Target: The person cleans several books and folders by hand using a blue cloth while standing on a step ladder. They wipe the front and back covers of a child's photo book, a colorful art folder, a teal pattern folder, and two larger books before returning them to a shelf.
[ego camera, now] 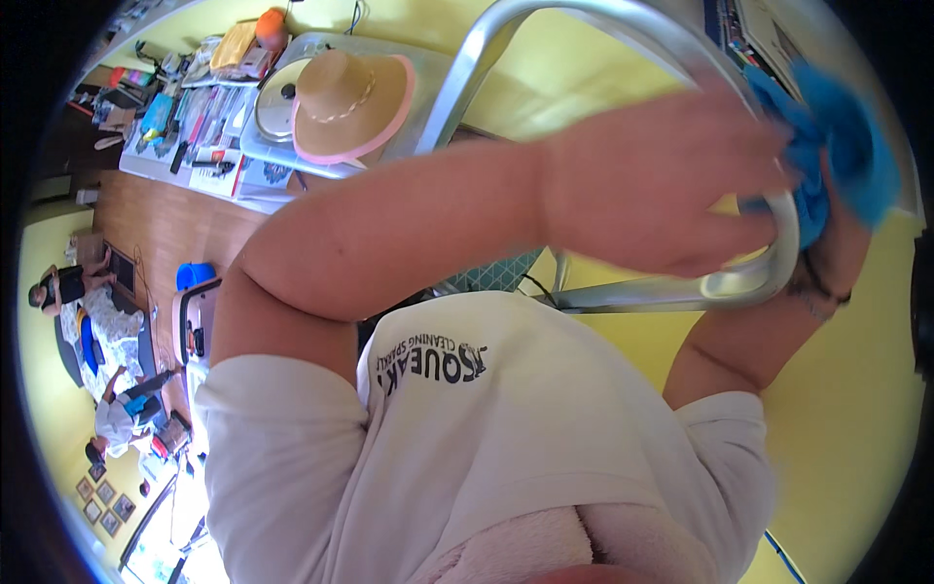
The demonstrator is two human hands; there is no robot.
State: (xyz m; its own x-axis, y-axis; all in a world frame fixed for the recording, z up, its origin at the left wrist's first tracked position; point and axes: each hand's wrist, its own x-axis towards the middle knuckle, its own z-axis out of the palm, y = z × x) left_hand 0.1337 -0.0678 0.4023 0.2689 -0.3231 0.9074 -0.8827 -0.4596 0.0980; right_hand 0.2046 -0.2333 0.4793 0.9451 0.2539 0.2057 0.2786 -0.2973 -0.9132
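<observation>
My left hand [671, 182], slightly blurred, reaches across over a bent silver metal tube frame [642, 296]. Its fingertips are at a blue cloth [854, 139] at the upper right; whether they grip the cloth or the tube cannot be told. My right hand [846, 212] is raised at the far right, with a dark band and a bracelet at the wrist. Bunched blue cloth is in it and hides most of its fingers. The tube loops between my arms and up behind my left hand. Beyond the cloth, books or papers [766, 36] stand at the top right.
A table [255, 197] at upper left holds a straw hat [350, 102], a glass lid [281, 102], a plastic bin lid [430, 66] and stationery. Yellow walls stand close. Far left are a blue bucket [195, 275], a seated person [66, 285] and another person [120, 420].
</observation>
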